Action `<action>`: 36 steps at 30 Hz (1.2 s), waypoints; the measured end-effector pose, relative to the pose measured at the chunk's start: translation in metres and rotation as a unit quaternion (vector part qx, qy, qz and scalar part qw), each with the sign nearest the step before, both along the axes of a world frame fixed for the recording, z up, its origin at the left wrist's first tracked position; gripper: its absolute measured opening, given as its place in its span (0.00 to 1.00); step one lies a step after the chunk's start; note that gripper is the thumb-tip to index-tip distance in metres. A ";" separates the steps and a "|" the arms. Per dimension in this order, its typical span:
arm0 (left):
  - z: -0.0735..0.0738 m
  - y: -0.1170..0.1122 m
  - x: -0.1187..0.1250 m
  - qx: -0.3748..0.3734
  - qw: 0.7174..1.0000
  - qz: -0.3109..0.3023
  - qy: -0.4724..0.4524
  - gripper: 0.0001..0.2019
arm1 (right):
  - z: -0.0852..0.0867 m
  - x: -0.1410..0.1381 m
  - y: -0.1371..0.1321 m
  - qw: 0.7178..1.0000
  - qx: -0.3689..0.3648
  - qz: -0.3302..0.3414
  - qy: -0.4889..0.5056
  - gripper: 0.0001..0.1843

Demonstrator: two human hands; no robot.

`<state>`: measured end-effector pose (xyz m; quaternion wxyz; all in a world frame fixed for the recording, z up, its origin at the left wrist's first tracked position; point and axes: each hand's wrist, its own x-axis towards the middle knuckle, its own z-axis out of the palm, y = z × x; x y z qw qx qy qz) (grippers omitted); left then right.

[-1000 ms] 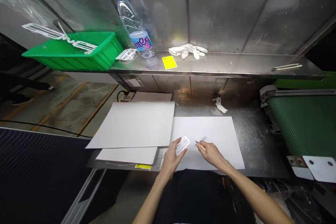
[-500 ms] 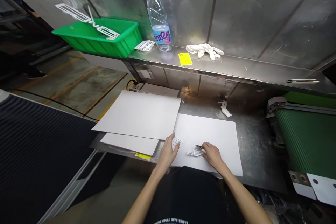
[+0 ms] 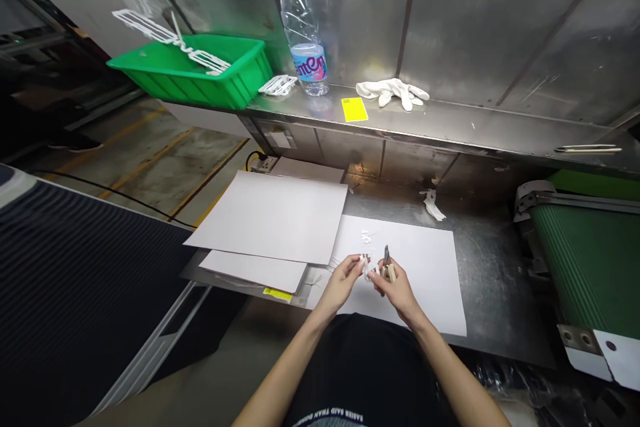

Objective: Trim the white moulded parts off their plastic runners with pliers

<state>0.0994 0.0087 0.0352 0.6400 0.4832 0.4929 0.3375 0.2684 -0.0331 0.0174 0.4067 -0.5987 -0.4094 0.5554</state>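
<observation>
Over a white sheet [image 3: 425,280] on the metal bench, my two hands are close together at a small white plastic frame piece [image 3: 367,265]. My left hand [image 3: 340,285] pinches its left side. My right hand [image 3: 400,292] is closed round a pair of nippers [image 3: 387,267] with dark jaws tilted up and pale handles, and its thumb and fingertips also touch the piece's right side. A branching white end [image 3: 366,237] shows above the fingers; whether it joins the held piece I cannot tell. Thin pale strips lie by my left hand, partly hidden.
White boards [image 3: 280,213] lie stacked on the left. The shelf above carries a green bin [image 3: 185,83] of white plastic frames, a water bottle [image 3: 307,47], a yellow card [image 3: 354,109], white gloves [image 3: 393,91] and tweezers [image 3: 589,149]. A green conveyor belt [image 3: 590,260] runs at right.
My left hand has moved right from the sheet's edge to the white piece. My right hand has lifted that piece and the nippers now point upward. The view has shifted slightly.
</observation>
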 end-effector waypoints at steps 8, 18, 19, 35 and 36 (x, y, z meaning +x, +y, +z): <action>0.061 0.001 -0.003 0.042 0.998 0.017 -0.041 0.17 | 0.068 0.015 -0.002 0.992 0.017 0.112 0.061 0.28; 0.091 0.001 -0.026 0.144 0.982 0.041 0.112 0.15 | 0.106 0.030 -0.003 0.975 0.017 0.190 -0.111 0.24; 0.093 0.000 -0.027 0.158 0.979 0.035 0.122 0.15 | 0.108 0.031 -0.002 0.974 0.013 0.197 -0.115 0.24; 0.088 -0.001 -0.023 0.188 0.966 -0.030 0.173 0.13 | 0.115 0.028 -0.007 0.964 -0.010 0.208 -0.166 0.27; 0.086 -0.001 -0.021 0.183 0.968 -0.029 0.171 0.13 | 0.115 0.028 -0.007 0.962 -0.010 0.208 -0.179 0.27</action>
